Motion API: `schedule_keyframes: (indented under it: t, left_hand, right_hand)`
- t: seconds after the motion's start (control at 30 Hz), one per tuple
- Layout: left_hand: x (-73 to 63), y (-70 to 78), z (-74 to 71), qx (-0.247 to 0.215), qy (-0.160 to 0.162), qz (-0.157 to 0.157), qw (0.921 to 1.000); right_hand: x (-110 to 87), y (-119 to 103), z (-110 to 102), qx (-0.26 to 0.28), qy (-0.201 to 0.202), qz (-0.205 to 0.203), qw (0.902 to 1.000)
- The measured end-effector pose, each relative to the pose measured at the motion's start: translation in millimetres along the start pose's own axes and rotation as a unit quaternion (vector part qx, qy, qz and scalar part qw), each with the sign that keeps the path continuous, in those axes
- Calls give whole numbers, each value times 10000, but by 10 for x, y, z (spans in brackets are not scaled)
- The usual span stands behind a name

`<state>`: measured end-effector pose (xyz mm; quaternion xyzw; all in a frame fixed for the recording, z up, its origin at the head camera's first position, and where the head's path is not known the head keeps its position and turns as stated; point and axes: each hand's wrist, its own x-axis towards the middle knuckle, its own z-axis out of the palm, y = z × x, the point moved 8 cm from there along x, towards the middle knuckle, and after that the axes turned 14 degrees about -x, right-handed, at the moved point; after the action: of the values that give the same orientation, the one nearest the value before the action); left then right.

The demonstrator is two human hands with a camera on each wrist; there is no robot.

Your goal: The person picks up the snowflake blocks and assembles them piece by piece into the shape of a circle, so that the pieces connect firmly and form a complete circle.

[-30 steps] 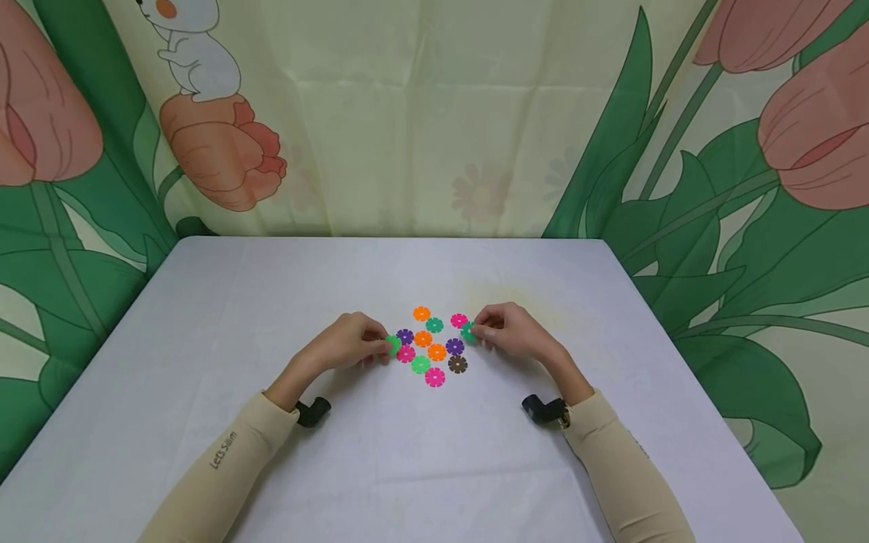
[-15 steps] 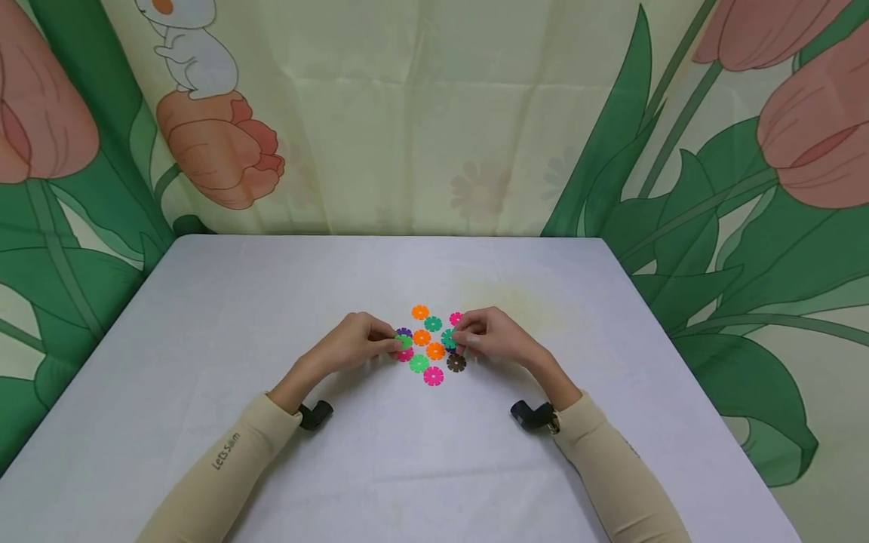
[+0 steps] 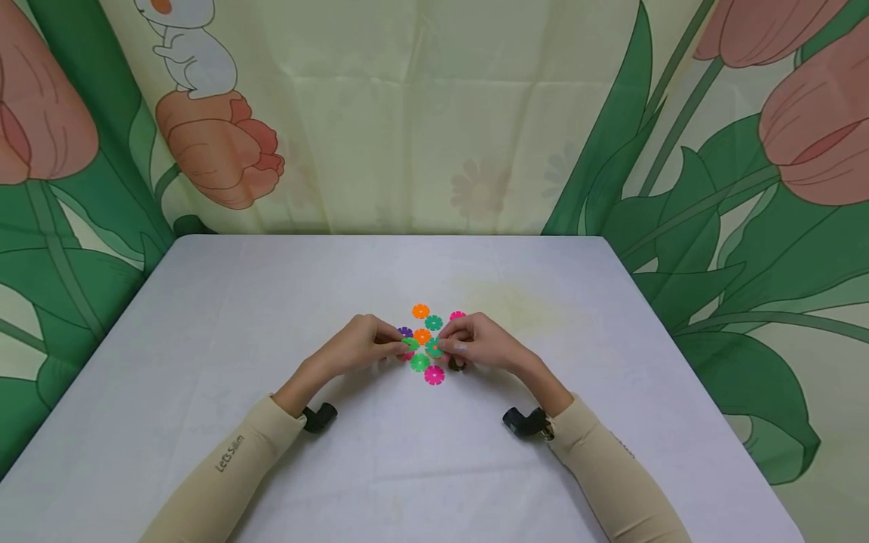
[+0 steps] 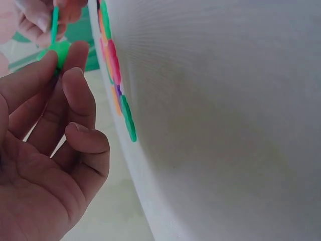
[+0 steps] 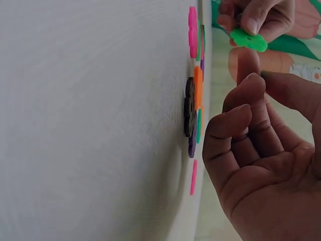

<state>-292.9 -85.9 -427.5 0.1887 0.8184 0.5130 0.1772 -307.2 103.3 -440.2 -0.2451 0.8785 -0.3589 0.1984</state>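
In the head view my left hand (image 3: pixel 366 345) pinches a light green notched plastic disc (image 3: pixel 410 344) between thumb and forefinger. Facing it, my right hand (image 3: pixel 483 343) pinches a teal notched disc (image 3: pixel 432 348). The two discs are held a little apart, above other discs on the table. The left wrist view shows the light green disc (image 4: pixel 61 52) at the fingertips and the teal disc (image 4: pixel 54 24) edge-on beyond it. From the right wrist the light green disc (image 5: pixel 249 40) is plain, while the teal one is mostly hidden behind my fingers.
Several loose discs lie flat below the hands, among them orange (image 3: pixel 421 311), pink (image 3: pixel 434 375), light green (image 3: pixel 419 363) and brown (image 5: pixel 189 106). A white cloth covers the table (image 3: pixel 407 467). A printed curtain (image 3: pixel 407 151) hangs behind.
My right hand has moved left with the teal disc, now over the loose discs. My left hand has shifted slightly right with the light green disc, so the two are closer together.
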Motion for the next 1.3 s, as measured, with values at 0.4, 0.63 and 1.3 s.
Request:
schedule_keyframes:
  t: [0.4, 0.63, 1.3]
  left_hand:
    - [-13, 106, 73, 374, -159, 284, 9988]
    - [-32, 215, 114, 957, -106, 661, 9932]
    - [-89, 361, 79, 1235, 395, 1636, 9780]
  right_hand:
    - [-18, -43, 32, 190, -33, -8, 9998]
    - [-22, -65, 48, 279, -46, 20, 9996]
    - [-50, -101, 99, 1270, -267, 71, 9915]
